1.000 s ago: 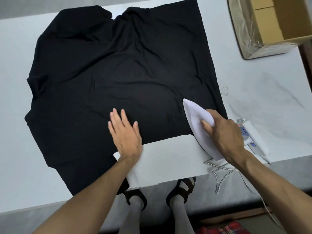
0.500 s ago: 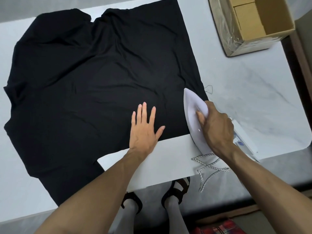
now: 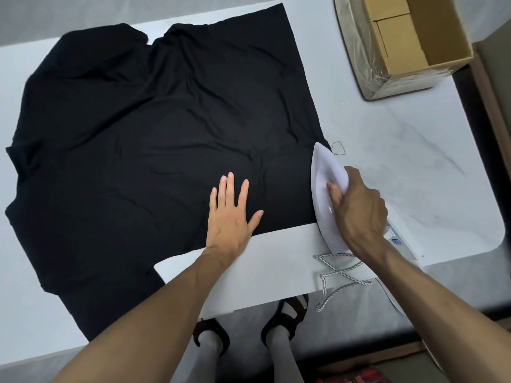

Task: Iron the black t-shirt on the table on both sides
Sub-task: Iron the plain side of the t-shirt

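The table (image 3: 414, 167) bears black t-shirt (image 3: 166, 134), box (image 3: 442, 31), perhaps iron (image 3: 323, 189).

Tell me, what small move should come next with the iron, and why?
Probably slide the iron leftward onto the shirt. The right hand grips it at the shirt's near right edge, partly off the cloth, while the left hand lies flat on the fabric beside it, and creases show across the fabric.

From the iron (image 3: 322, 172), bare table (image 3: 409, 167) lies open at 3 o'clock. The cardboard box (image 3: 439, 37) blocks 1 o'clock, the cord (image 3: 341, 271) obstructs 6 o'clock, and the left hand (image 3: 232, 217) lies flat at 9 o'clock.
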Motion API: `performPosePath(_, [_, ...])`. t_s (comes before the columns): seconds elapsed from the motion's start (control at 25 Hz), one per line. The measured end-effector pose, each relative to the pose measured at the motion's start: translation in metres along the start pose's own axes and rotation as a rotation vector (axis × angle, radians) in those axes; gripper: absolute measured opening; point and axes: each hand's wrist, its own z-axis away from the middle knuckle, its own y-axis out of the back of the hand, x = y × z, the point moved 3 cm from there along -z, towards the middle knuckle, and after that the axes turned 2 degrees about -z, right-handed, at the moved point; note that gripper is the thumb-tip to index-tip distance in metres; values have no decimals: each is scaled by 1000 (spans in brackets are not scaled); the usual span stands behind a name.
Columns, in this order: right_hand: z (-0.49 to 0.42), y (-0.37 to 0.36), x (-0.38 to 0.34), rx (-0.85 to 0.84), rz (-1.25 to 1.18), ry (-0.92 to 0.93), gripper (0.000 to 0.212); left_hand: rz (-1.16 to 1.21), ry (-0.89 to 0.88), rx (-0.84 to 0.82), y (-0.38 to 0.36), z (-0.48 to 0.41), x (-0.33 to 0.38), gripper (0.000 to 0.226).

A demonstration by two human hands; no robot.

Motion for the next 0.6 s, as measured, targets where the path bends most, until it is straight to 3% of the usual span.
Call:
performPosePath(0.32, [-9, 5, -4, -20, -149, -41, 32, 116, -78, -43, 7, 2, -15, 75])
performPosePath(0.48, [-19, 10, -20, -82, -365, 12, 32, -81, -170, -194, 8, 11, -47, 81])
performPosePath(0.6, [-25, 13, -41, -99, -446, 6, 28, -59, -95, -184, 9, -11, -39, 81])
